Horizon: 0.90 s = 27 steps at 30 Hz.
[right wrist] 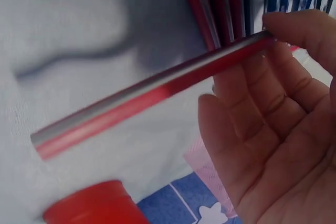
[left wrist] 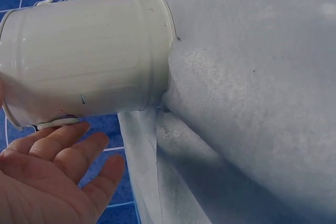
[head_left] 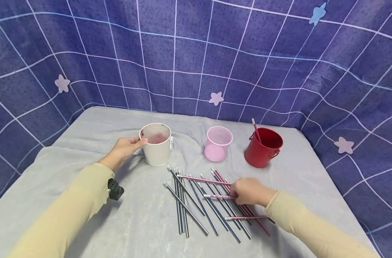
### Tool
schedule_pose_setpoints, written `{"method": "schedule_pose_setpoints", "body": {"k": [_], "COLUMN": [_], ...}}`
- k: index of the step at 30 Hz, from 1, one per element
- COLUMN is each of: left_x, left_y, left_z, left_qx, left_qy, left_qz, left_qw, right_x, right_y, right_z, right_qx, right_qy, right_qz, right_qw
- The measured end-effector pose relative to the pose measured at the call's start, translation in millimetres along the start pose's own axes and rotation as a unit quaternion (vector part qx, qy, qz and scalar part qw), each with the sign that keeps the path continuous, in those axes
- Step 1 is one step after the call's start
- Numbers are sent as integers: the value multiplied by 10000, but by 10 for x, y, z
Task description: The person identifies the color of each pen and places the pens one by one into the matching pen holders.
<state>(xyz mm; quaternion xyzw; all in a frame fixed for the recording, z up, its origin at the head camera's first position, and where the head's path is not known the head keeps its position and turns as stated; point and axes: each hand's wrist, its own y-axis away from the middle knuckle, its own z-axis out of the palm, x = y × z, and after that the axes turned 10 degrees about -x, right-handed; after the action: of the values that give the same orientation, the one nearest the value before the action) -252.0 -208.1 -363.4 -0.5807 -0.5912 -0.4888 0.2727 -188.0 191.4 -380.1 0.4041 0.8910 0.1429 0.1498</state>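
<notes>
My left hand [head_left: 124,148] holds the white metal bucket [head_left: 157,152] at its left side, thumb over the rim. In the left wrist view its fingers [left wrist: 71,153] touch the bucket's side lug. Over the loose pencils my right hand [head_left: 251,191] pinches a red pencil [right wrist: 152,90] between thumb and fingertips. The pencil's eraser end sticks out to the left in the head view, its plain end close to the right wrist camera. Below lie several dark pencils [head_left: 192,216] and other red pencils [head_left: 199,179], crossing one another.
A pink cup [head_left: 216,152] stands behind the pencils. To its right is a red bucket [head_left: 259,156] with one red pencil [head_left: 255,129] standing in it. Grey cloth covers the table [head_left: 118,229]; a blue gridded curtain [head_left: 157,64] hangs behind.
</notes>
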Motion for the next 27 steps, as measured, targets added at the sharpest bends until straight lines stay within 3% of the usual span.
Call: {"method": "schedule_pose_setpoints", "body": {"k": [5, 13, 27], "left_x": [-6, 5, 25], "left_y": [-4, -2, 10], "left_z": [-2, -5, 10], "left_qx": [-4, -28, -56], "left_qy": [-33, -73, 12], "left_qz": [4, 1, 16], "left_qw": [10000, 10000, 10000], "right_x": [28, 90, 221], "right_y": [26, 43, 145], "right_z": [-81, -177, -359], "right_qx": [168, 247, 747], "right_qy": [102, -140, -420], "right_qz": [-285, -102, -163], "right_qw": [9994, 9995, 9962]}}
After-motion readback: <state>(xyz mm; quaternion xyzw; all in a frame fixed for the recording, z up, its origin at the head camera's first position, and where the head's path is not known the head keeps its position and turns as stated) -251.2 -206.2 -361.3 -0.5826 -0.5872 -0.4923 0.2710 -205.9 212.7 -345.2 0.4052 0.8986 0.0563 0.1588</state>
